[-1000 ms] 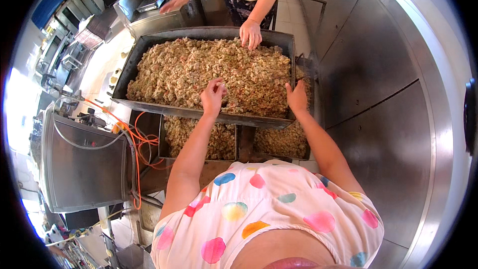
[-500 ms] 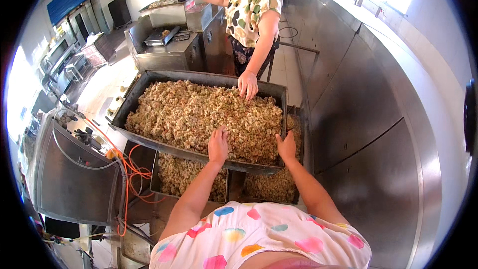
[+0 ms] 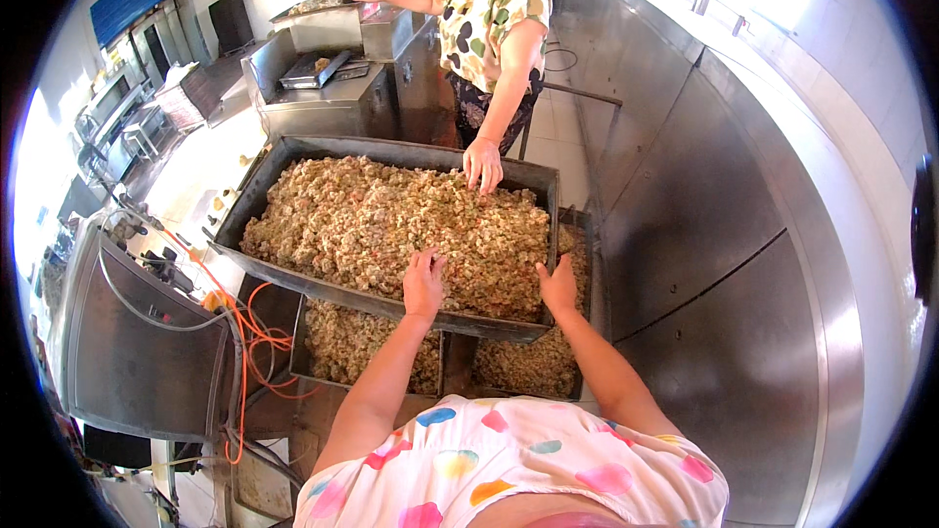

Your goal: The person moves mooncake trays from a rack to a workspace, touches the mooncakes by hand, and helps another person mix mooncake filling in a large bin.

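Observation:
A long dark metal tray (image 3: pixel 340 295), heaped with a crumbly tan-brown grain-like mass (image 3: pixel 391 215), lies in front of me. My left hand (image 3: pixel 424 282) reaches over its near wall, the slightly bent fingers at the surface of the mass and nothing visibly held. At the near right corner, my right hand (image 3: pixel 558 287) straddles the side wall, thumb inside and fingers outside, closed on the tray. Across from me, a co-worker's hand (image 3: pixel 483 164) rests at the far wall, fingertips over the mass.
Below sit more trays (image 3: pixel 442 372) of similar stuff. A steel cabinet (image 3: pixel 147 332) with orange hoses (image 3: pixel 256 337) stands at left. Along the right runs a steel wall (image 3: pixel 724 235). Behind the tray are a steel counter (image 3: pixel 323 112) and the co-worker (image 3: pixel 494 39) in a patterned top.
The whole view has shifted slightly, with the tray a little further left in it. Both my hands keep their places at the tray. The co-worker's other arm has lowered slightly.

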Demonstrator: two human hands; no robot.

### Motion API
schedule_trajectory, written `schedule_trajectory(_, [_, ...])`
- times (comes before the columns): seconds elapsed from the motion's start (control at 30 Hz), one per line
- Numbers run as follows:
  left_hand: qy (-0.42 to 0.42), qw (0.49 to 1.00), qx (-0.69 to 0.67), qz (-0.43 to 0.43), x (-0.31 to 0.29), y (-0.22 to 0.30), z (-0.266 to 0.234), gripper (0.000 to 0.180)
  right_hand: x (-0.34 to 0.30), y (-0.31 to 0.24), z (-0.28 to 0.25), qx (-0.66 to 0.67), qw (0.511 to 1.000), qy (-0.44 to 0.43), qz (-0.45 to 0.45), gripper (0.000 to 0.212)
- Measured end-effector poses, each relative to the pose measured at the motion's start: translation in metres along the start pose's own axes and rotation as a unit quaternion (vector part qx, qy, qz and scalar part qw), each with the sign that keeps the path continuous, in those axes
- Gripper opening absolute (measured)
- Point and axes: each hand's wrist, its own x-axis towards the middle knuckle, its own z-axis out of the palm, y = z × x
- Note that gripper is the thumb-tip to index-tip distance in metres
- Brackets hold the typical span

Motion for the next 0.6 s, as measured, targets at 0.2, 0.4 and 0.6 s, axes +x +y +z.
schedule_trajectory(0.2, [0.025,0.999,0.03,0.013,-0.002,-0.017,0.003,0.018,-0.009,-0.013,-0.007,0.021,1.0,-0.018,0.003,0.074])
schedule_trajectory(0.4, [-0.033,0.996,-0.059,-0.065,-0.004,-0.003,0.0,0.021,-0.004,-0.001,-0.001,0.018,1.0,-0.001,0.002,0.072])
schedule_trajectory(0.6, [-0.004,1.0,-0.022,0.011,-0.004,-0.009,0.002,0.021,-0.005,0.0,0.002,0.013,1.0,0.002,0.007,0.071])
